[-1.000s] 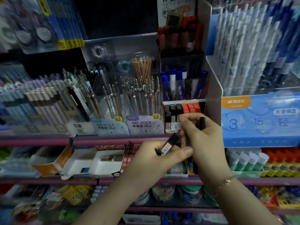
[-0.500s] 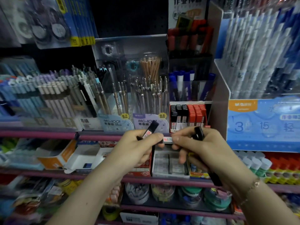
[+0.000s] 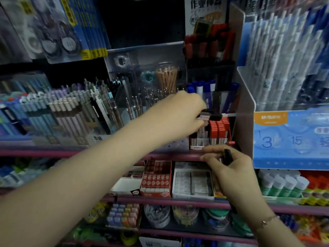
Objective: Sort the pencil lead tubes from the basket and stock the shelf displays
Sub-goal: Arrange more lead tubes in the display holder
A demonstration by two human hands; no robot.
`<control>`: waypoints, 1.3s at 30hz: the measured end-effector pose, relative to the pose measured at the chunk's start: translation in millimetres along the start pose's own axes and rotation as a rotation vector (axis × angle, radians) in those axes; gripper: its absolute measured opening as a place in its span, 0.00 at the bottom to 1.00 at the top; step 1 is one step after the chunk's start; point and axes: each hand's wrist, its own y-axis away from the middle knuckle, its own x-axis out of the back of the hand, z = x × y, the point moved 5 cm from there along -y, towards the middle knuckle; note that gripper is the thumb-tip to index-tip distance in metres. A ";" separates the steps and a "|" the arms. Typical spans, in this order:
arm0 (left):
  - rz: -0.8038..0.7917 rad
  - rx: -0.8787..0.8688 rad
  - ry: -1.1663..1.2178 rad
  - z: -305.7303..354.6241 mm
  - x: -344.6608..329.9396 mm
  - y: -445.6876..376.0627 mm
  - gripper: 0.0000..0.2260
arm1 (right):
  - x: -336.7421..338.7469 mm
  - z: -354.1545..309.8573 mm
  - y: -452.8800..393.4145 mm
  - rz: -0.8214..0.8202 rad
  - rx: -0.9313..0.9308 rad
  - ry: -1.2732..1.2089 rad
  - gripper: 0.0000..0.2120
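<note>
Pink-railed shop shelf (image 3: 74,153) crowded with stationery, pale blue cardboard pen display (image 3: 292,139) at right, small tray of black and red lead tubes (image 3: 218,129) just left of it. Left hand (image 3: 185,113) reaching over that tray, fingers curled round a black lead tube with a white label (image 3: 209,115), held roughly level right above the black tubes. Right hand (image 3: 229,168) lower, at the shelf rail, fingers loosely bent, gripping another black tube (image 3: 227,155) against the palm.
</note>
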 end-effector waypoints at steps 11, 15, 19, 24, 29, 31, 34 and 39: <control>-0.077 0.080 -0.180 -3.6 -30.1 -20.9 0.11 | 7.1 5.7 1.2 -0.005 -0.048 -0.027 0.10; 0.072 0.085 -0.355 4.7 -31.8 -13.9 0.11 | 4.6 2.7 0.0 -0.008 -0.064 -0.044 0.08; 0.204 0.019 -0.465 15.9 -32.6 -6.7 0.05 | 4.2 2.9 -1.8 -0.046 -0.103 -0.123 0.05; 0.293 0.078 0.089 5.5 -18.3 21.2 0.08 | 0.6 -8.8 1.8 -0.110 -0.144 -0.405 0.08; -0.065 0.234 1.014 19.7 -49.9 72.7 0.12 | -4.5 -27.1 -4.0 -0.045 -0.086 -0.757 0.06; -0.109 0.293 1.013 19.7 -64.1 83.2 0.18 | -9.8 -32.7 -7.5 -0.008 -0.051 -0.865 0.06; -0.124 0.395 1.080 13.2 -76.2 87.7 0.24 | -18.4 -32.4 -9.6 0.057 -0.042 -0.885 0.05; -0.129 0.446 1.114 -0.6 -73.8 93.6 0.16 | -18.0 -29.0 -11.4 0.100 0.034 -0.768 0.07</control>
